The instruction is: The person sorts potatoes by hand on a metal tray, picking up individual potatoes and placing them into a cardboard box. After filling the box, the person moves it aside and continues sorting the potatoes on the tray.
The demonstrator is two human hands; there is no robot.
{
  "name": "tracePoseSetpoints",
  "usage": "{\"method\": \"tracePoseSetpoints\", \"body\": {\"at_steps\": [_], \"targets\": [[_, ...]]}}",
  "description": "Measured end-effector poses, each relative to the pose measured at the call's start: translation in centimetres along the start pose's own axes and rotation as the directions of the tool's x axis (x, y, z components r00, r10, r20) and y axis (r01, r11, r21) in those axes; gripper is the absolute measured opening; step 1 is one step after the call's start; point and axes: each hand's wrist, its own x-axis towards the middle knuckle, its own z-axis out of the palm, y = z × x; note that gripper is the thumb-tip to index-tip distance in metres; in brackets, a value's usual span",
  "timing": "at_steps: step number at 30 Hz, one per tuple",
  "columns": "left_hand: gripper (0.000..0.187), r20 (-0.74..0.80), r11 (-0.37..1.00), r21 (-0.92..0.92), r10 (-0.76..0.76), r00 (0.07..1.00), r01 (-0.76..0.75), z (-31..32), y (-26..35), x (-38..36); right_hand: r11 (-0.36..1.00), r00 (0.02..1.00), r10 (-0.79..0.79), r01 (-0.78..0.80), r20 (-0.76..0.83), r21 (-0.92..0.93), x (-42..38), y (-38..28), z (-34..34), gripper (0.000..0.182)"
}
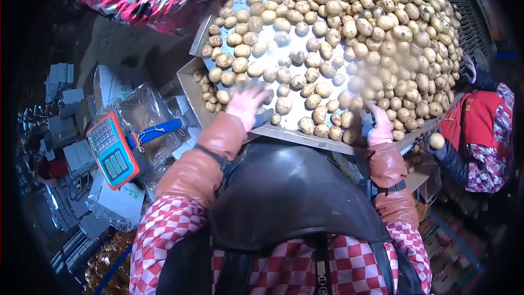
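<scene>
Red-white checked sleeves (pixel 164 221); brown oversleeves (pixel 188 172), dark straps (pixel 392 188); glossy black apron (pixel 295 196).

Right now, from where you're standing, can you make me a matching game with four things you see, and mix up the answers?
Things:
1. potatoes
2. keypad panel
3. left hand
4. apron

Clues:
A. teal face with a red rim
B. reaching over the near edge of the metal table
C. black and shiny, in front of the person's body
D. piled up on one side and scattered on the other

Right pairs: 1-D, 2-A, 3-B, 4-C
</scene>
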Motion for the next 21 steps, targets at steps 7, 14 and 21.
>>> {"method": "tracePoseSetpoints", "body": {"at_steps": [7,14,21], "targets": [[0.051,-0.139,0.965,-0.001,-0.258,0.956,0.261,2.9,0.1,-0.6,0.882,0.734,0.466,-0.345,0.494,-0.320,2.7,-6.8,2.2,0.057],[0.055,-0.070,0.961,-0.147,-0.246,0.967,0.234,3.1,-3.4,-0.6,0.960,0.839,-0.154,0.003,0.521,0.279,9.2,-8.9,7.2,0.051],[0.066,-0.008,0.991,-0.012,-0.131,0.991,0.130,3.1,0.3,0.5,0.980,0.947,-0.005,0.069,0.321,-0.189,8.8,-7.4,8.6,0.085]]}}
